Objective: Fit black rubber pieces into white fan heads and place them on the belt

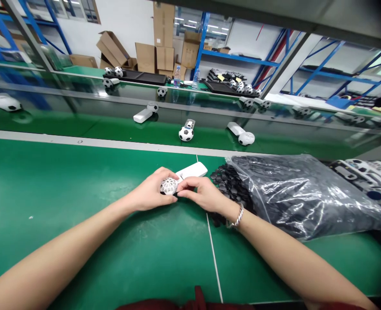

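Observation:
Over the green tabletop (90,189), my left hand (153,189) is closed around the round end of a white device (192,171). That end is a ball-shaped head (169,186) with a white lattice pattern, and a flat white handle extends from it to the upper right. My right hand (201,191) pinches at the right side of the head, with thumb and forefinger together on a small dark piece mostly hidden by the fingertips. Just right of that hand, loose black pieces (231,185) spill from a clear plastic bag (309,193).
Beyond the table edge runs a green conveyor belt (113,125) carrying several football-patterned devices, among them a short one (186,132) and a long-handled one (242,133). White printed trays or parts (367,181) lie far right. Water bottles (176,76) and cardboard boxes (163,56) stand behind.

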A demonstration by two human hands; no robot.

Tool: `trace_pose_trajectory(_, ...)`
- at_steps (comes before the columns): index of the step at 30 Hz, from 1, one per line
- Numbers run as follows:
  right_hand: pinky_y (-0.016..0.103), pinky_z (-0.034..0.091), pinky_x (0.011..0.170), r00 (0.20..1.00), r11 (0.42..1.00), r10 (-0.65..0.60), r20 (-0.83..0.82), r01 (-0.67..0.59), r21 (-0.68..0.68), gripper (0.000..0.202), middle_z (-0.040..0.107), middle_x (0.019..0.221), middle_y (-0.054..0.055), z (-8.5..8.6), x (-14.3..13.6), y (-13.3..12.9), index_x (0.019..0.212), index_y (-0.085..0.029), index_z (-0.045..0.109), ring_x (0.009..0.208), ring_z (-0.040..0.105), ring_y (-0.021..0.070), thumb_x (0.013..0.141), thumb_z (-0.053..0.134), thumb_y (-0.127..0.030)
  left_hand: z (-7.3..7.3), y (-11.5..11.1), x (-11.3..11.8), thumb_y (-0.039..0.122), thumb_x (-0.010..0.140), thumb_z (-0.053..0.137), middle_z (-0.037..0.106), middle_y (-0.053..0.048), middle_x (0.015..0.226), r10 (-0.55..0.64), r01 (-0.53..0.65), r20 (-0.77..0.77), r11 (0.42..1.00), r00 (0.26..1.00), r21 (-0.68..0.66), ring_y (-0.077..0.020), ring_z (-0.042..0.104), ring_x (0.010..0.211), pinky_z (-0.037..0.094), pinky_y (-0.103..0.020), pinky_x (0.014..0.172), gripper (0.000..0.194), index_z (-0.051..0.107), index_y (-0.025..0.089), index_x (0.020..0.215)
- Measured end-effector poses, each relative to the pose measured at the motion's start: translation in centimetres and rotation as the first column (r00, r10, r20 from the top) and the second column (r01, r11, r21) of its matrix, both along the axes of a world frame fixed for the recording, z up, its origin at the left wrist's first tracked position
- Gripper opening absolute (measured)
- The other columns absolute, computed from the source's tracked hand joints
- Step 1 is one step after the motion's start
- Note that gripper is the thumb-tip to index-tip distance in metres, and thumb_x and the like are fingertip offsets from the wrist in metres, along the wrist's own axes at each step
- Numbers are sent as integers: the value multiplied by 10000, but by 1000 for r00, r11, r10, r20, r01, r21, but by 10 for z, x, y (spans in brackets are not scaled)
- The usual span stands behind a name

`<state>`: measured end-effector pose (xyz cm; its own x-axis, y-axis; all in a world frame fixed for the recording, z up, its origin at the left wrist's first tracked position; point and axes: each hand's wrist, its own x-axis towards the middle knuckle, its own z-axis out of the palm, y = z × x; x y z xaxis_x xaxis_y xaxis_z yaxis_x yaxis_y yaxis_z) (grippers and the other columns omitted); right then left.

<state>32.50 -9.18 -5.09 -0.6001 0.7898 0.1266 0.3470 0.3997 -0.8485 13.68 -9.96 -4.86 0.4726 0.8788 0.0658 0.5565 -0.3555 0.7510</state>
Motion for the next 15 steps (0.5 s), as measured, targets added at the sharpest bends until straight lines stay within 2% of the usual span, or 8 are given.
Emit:
trace_pose_trajectory(5,249,430,678,998,997,-58,-18,59,58,40,631,742,4,-4,-4,2,729,-164,611,702,561,122,759,590,-179,-1,-2,5,224,658,594,483,-25,957,54,-55,22,998,998,31,-201,505,918,410,-329,817,322,524,194,971)
trace_pose_trajectory(12,214,396,596,992,994,-99,76,95,56,115,596,666,-26,-10,-6,8,678,-164,591,615,523,97,713,658,-251,-5,-4,10,211,654,554,481,-19,921,127,-129,42,991,991,33,-198,520,877,425,-332,794,275,517,194,926)
trace_pose_trajectory(15,200,394,585,995,995,-55,84,47,86,128,599,661,-28,-6,-7,7,696,-164,598,615,531,91,718,658,-275,-5,-7,11,228,662,535,511,-20,912,117,-121,59,991,991,64,-205,526,893,424,-336,806,245,523,200,905)
